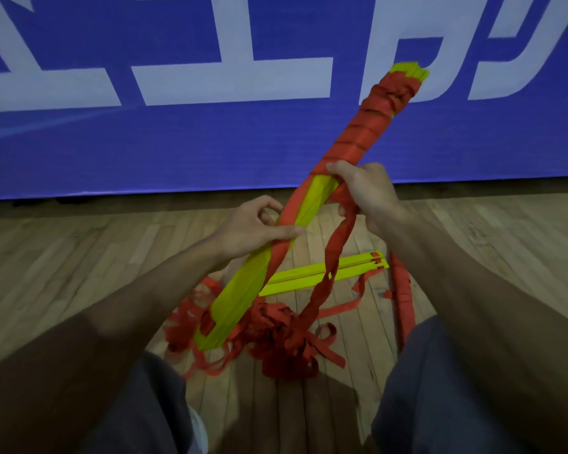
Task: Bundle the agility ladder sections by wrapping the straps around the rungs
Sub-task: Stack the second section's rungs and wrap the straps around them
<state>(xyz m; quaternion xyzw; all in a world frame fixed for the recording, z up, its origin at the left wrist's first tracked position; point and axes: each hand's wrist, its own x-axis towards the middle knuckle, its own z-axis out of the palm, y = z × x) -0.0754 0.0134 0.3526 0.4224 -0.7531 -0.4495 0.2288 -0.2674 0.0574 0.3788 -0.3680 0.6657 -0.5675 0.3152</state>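
Yellow-green rungs (240, 286), stacked into one flat bundle and held slantwise above the wooden floor (79, 257). Lower end down among a heap of loose red straps (276, 332) between the knees, upper end up in front of the blue banner (210, 142). Upper half already bound in tight turns of red strap (364, 136), only a yellow tip bare beyond the wrapping.

Left hand (253, 224) round the middle of the bundle, thumb laid across a run of strap along its near edge, fingers curled underneath. Right hand (368, 191) higher, just at the lower rim of the wrapping. Fingers closed there on the bundle and on a twisted length of strap (335, 253) dropping from the fist to the heap.

Behind that hanging length, and partly crossed by it, a second set of yellow rungs (325, 273) flat on the floor, strap ends trailing from its right end. Further right, beside the right leg, a red-wrapped roll (402, 296), lower part hidden by the dark shorts (440, 388).

Large white letters on the banner, cut off at the top edge. Both forearms across much of the foreground.
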